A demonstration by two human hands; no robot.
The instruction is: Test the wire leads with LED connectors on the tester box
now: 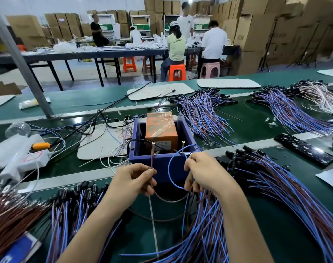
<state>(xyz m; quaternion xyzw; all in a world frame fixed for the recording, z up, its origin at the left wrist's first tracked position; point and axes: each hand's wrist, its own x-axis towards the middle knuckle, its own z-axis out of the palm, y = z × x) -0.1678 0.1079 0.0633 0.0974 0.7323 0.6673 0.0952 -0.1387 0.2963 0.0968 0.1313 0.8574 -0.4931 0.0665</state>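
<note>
head view: both hands work over a blue tester box (161, 161) standing on the green worktop (70, 100), with an orange block (160, 128) wrapped in clear tape sitting inside it. two screws stand upright on the box's near rim. the left hand (131, 179) pinches a brown wire lead (152, 158) between thumb and forefinger, and the lead runs straight up to the left screw (153, 142). the right hand (201, 171), fingers curled, holds a blue wire lead (169, 168) that loops out to the left and arcs back to the foot of the right screw (183, 142); whether its tip touches the screw is unclear. heaps of blue and brown leads with black led connectors lie round the box: one just right of the right hand (275, 179), one beneath the left forearm (72, 198), another beyond the box (201, 109).
</note>
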